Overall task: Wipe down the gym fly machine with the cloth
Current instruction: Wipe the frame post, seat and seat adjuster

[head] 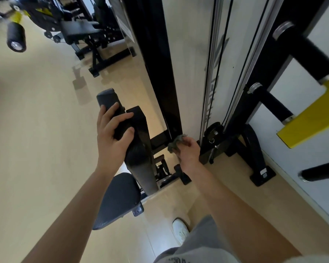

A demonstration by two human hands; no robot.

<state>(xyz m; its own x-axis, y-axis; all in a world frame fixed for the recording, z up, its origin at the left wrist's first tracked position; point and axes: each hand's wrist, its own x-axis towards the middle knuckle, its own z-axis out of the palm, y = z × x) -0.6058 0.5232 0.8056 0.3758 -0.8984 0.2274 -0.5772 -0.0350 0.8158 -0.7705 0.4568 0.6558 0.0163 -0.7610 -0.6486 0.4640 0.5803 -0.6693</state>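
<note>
Now the grey cloth [176, 143] is low at the foot of the fly machine's black upright [165, 92], bunched in the curled fingers of my right hand [188, 150]. My left hand [112, 133] grips the back pad [110, 105]. I think I am wiping the lower frame; next, the crossbar [160, 140] needs firm rubbing.

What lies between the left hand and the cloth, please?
In the head view, the left hand grips the backrest; its black rear panel and a crossbar lie between that hand and the cloth in the right hand.
</note>
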